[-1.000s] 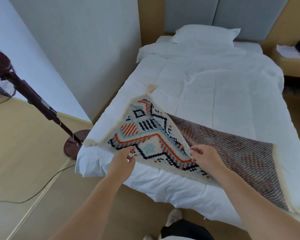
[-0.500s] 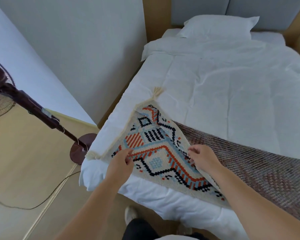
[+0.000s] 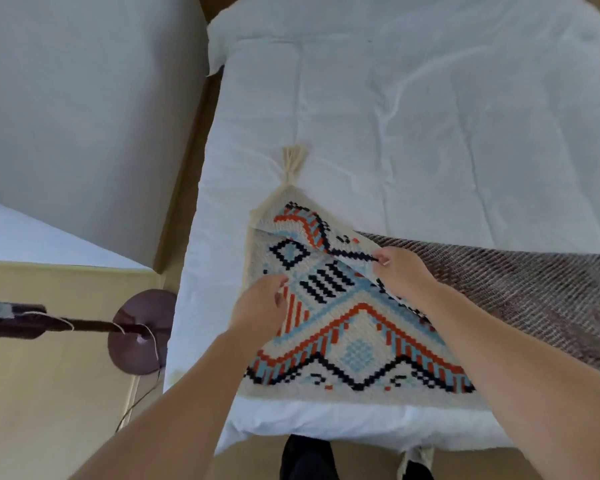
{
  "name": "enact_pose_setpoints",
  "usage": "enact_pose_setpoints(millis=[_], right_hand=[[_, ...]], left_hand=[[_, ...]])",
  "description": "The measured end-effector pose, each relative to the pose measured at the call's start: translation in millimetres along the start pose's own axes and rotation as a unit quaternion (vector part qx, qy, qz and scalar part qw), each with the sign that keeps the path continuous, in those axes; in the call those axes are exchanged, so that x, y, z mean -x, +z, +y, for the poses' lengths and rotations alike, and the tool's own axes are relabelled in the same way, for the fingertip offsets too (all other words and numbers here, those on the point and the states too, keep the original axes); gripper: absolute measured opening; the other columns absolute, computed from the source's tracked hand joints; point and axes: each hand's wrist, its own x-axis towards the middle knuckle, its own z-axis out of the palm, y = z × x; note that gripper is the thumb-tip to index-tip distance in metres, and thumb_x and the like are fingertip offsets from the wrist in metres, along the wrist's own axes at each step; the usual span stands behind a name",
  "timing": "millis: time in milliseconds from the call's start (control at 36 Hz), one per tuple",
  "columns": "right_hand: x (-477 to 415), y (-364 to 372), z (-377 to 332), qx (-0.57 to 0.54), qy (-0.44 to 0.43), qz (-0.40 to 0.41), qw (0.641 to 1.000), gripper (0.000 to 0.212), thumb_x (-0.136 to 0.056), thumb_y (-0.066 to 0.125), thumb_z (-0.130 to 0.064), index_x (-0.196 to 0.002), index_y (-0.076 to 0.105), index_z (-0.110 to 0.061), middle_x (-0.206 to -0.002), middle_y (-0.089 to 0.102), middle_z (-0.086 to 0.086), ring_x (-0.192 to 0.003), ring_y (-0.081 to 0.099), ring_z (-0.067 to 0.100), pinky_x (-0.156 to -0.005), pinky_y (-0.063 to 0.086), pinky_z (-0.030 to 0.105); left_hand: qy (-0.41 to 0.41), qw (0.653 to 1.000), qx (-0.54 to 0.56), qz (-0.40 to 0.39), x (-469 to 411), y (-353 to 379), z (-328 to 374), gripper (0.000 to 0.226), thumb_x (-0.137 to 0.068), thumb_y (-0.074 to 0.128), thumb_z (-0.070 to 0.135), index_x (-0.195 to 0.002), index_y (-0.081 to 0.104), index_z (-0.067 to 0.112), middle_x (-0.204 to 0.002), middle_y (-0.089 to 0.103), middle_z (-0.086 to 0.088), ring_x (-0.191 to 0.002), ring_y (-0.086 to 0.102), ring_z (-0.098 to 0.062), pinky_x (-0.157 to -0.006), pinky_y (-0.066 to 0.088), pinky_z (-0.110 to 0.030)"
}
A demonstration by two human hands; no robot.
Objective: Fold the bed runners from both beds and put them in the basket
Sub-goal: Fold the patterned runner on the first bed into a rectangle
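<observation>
The bed runner [image 3: 354,341] is spread across the foot of the bed, on the white duvet [image 3: 395,116], close to the near edge. Its patterned face, worked in cream, orange, pale blue and black, is turned up at the left end, while a brown-grey woven reverse side [image 3: 520,289] is shown running off to the right. A cream tassel [image 3: 293,164] is laid out from the runner's pointed tip towards the head of the bed. A raised fold of the patterned cloth is pinched between thumb and fingers of the right hand [image 3: 400,271]. The left hand [image 3: 260,306] is set on the patterned face with its fingers curled; whether any cloth is caught in them cannot be told. A dark round fan base [image 3: 136,332] is seen on the floor just beside the bed.
</observation>
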Motion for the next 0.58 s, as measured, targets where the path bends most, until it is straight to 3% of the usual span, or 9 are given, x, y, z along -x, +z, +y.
enact_pose_setpoints(millis=[111,167,222,417,500,556,583], right_hand=[[-62.3,26.0,-19.3,0.045,0.022,-0.022,0.999,0.041,-0.101,0.042,-0.027,-0.136,0.050,-0.008,-0.137,0.053,0.013,-0.110,0.059,0.027,-0.089,0.044,0.032],[-89.9,39.8,-21.8,0.047,0.041,-0.021,0.998,0.036,-0.100,0.043,-0.027,-0.128,0.054,-0.006,-0.129,0.057,0.017,-0.110,0.058,0.030,-0.082,0.044,0.029],[-113.6,51.5,-22.6,0.054,0.055,-0.009,0.997,0.034,-0.098,0.044,-0.029,-0.119,0.056,-0.006,-0.119,0.061,0.018,-0.105,0.059,0.034,-0.083,0.048,0.035],[-161.7,74.3,-20.2,0.118,0.178,-0.024,0.977,0.059,-0.093,0.034,-0.056,-0.133,0.041,-0.014,-0.125,0.053,0.010,-0.113,0.052,0.036,-0.096,0.040,0.052],[-158.3,77.7,-19.4,0.101,0.168,0.019,0.980,0.051,-0.090,0.046,-0.055,-0.118,0.047,-0.012,-0.100,0.062,0.006,-0.089,0.060,0.028,-0.076,0.050,0.038],[-151.5,79.6,-22.0,0.047,0.133,0.051,0.989,0.028,-0.092,0.054,-0.040,-0.098,0.049,-0.013,-0.078,0.056,0.002,-0.072,0.057,0.024,-0.056,0.043,0.031],[-147.1,79.9,-24.5,0.015,0.118,0.066,0.991,0.020,-0.092,0.054,-0.032,-0.093,0.050,-0.013,-0.073,0.053,0.001,-0.069,0.056,0.024,-0.053,0.040,0.031]], left_hand=[[0.047,0.997,-0.039,-0.038,-57.4,-0.9,-28.3,0.040,-0.097,0.040,0.020,-0.135,0.046,0.029,-0.135,0.053,0.007,-0.114,0.056,-0.016,-0.092,0.049,-0.031],[0.063,0.995,-0.055,-0.049,-79.4,1.9,-40.2,0.040,-0.097,0.039,0.019,-0.136,0.046,0.028,-0.137,0.051,0.007,-0.113,0.056,-0.016,-0.088,0.047,-0.029],[0.077,0.993,-0.068,-0.058,-96.0,6.2,-49.7,0.040,-0.096,0.040,0.019,-0.135,0.046,0.027,-0.137,0.051,0.007,-0.113,0.055,-0.015,-0.085,0.044,-0.026],[0.104,0.990,-0.061,-0.075,-133.4,20.7,-67.0,0.038,-0.098,0.040,0.021,-0.135,0.047,0.023,-0.135,0.053,0.004,-0.116,0.054,-0.015,-0.092,0.047,-0.032],[0.129,0.986,-0.060,-0.082,-145.9,24.6,-63.2,0.037,-0.099,0.039,0.021,-0.134,0.047,0.021,-0.133,0.054,0.002,-0.114,0.054,-0.016,-0.087,0.045,-0.030],[0.148,0.983,-0.066,-0.080,-155.7,26.8,-58.3,0.038,-0.098,0.040,0.021,-0.135,0.046,0.020,-0.135,0.052,0.001,-0.118,0.051,-0.016,-0.089,0.044,-0.031],[0.159,0.982,-0.069,-0.078,-161.8,28.3,-54.9,0.039,-0.098,0.040,0.020,-0.136,0.045,0.020,-0.138,0.050,0.000,-0.122,0.048,-0.016,-0.092,0.044,-0.033]])
